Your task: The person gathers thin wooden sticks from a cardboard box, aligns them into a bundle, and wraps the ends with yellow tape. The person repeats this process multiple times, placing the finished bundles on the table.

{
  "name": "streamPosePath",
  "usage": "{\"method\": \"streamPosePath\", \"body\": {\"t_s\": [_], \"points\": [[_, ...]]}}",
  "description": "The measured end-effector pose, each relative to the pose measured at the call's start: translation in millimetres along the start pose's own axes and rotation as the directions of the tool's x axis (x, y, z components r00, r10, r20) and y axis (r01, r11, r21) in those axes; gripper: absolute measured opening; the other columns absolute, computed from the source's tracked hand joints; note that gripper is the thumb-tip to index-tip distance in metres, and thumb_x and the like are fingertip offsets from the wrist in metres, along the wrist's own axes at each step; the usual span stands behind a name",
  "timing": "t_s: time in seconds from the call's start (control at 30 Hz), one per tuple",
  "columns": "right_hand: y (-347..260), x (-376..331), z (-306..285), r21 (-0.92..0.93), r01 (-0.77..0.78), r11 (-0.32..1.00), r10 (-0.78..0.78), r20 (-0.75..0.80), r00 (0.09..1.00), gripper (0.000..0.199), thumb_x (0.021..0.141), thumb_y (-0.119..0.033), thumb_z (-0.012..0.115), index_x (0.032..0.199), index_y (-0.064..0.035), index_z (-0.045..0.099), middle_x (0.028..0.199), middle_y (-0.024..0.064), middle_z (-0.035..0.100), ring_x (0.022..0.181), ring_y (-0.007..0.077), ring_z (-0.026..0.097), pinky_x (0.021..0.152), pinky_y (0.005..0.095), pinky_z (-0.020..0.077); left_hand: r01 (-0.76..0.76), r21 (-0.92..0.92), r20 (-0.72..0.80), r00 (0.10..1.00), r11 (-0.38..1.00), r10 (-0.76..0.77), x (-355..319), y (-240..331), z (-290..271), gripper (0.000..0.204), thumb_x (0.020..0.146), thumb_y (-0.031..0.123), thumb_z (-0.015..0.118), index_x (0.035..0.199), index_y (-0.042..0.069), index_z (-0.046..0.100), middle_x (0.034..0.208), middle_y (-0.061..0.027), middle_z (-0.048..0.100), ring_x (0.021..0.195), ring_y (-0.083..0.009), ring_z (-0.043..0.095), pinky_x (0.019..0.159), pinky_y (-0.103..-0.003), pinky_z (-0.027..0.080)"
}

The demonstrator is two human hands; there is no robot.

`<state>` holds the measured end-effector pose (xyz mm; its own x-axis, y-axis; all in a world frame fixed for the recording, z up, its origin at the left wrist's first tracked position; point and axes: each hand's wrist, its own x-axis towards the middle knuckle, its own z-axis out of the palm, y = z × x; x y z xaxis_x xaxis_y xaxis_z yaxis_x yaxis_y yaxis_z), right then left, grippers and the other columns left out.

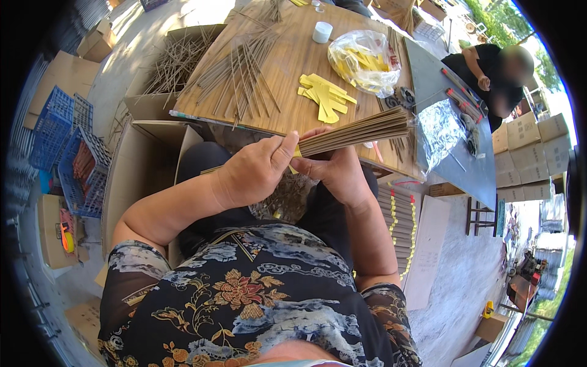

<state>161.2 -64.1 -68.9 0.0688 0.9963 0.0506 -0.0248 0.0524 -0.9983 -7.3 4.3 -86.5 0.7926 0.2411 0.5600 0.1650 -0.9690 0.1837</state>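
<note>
A bundle of thin brown incense sticks (361,132) lies across in front of me, fanned out at its right end. My right hand (336,173) grips it from below near its middle, the thumb on the near side. Closed fingers of my left hand (260,166) pinch a yellow paper strip (298,151) against the bundle; the strip shows only in part. The bundle's thin left end pokes out past my left wrist. Beyond my hands, loose yellow paper strips (324,96) lie on the wooden table (293,58).
More loose sticks (241,73) are spread on the table's left, beside a carton of sticks (183,58). A clear bag of yellow strips (364,61) and a white cup (322,32) stand farther back. Banded bundles (396,226) lie low at right. Another person (489,79) is at the far right.
</note>
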Motion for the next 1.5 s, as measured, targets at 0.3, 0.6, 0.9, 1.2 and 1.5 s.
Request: {"method": "streamPosePath", "body": {"t_s": [0.3, 0.6, 0.9, 1.2, 1.5], "points": [[-14.6, 2.3, -5.0, 0.013, -0.05, 0.999, 0.048, 0.101, 0.994, 0.034, 0.068, 0.005, 0.069, 0.097, 0.0005, 0.051, 0.084, 0.0009, 0.055, 0.077, 0.0067, 0.053, 0.068, 0.0214, 0.0461, 0.165, -0.294, 0.074, 0.986, 0.941, -0.15, 7.0, 6.6, -14.5, 0.055, 0.071, -0.006, 0.06, 0.12, -0.007, 0.037, 0.098, -0.0197, 0.053, 0.083, -0.0338, 0.056, 0.071, -0.034, 0.048], [-21.3, 3.4, -9.7, -0.045, -0.031, 0.999, 0.039, 0.185, 0.982, 0.035, 0.067, 0.004, 0.07, 0.096, -0.0003, 0.051, 0.081, -0.0011, 0.056, 0.075, 0.0054, 0.053, 0.065, 0.021, 0.046, 0.179, -0.471, 0.078, 0.984, 0.864, -0.162, 9.6, 7.2, -19.2, 0.051, 0.074, 0.0, 0.06, 0.119, -0.008, 0.039, 0.096, -0.0218, 0.054, 0.085, -0.0343, 0.057, 0.071, -0.034, 0.047], [-23.9, 1.2, -11.2, -0.19, 0.185, 0.964, -0.142, 0.222, 0.965, 0.028, 0.067, -0.01, 0.074, 0.088, -0.0003, 0.059, 0.071, 0.0027, 0.059, 0.067, 0.0088, 0.056, 0.061, 0.0251, 0.0483, 0.383, -0.743, 0.284, 0.923, 0.549, -0.26, 12.8, 20.7, -39.2, 0.037, 0.088, 0.016, 0.049, 0.119, -0.004, 0.043, 0.082, -0.0069, 0.054, 0.064, -0.0107, 0.051, 0.06, -0.021, 0.043], [-18.4, 2.0, -0.1, -0.119, 0.315, 0.942, -0.299, 0.129, 0.945, 0.051, 0.068, -0.025, 0.075, 0.105, 0.0005, 0.051, 0.078, 0.0051, 0.058, 0.069, 0.0151, 0.058, 0.064, 0.0247, 0.0478, 0.558, -0.751, 0.647, 0.728, -0.352, -0.226, 5.8, 13.2, -40.0, 0.025, 0.088, 0.022, 0.052, 0.099, 0.0, 0.055, 0.073, -0.0031, 0.052, 0.053, -0.0066, 0.047, 0.045, -0.017, 0.039], [-26.2, 16.6, 32.9, 0.838, 0.193, 0.509, -0.206, -0.1, 0.974, 0.018, 0.087, -0.021, 0.051, 0.076, -0.0091, 0.042, 0.049, 0.0011, 0.037, 0.036, 0.0095, 0.034, 0.034, 0.0251, 0.0323, 0.623, -0.777, 0.577, 0.762, 0.089, -0.295, 7.7, 14.9, -39.0, 0.03, 0.089, 0.019, 0.052, 0.111, -0.001, 0.051, 0.075, 0.001, 0.049, 0.063, -0.004, 0.044, 0.056, -0.017, 0.038]]}}
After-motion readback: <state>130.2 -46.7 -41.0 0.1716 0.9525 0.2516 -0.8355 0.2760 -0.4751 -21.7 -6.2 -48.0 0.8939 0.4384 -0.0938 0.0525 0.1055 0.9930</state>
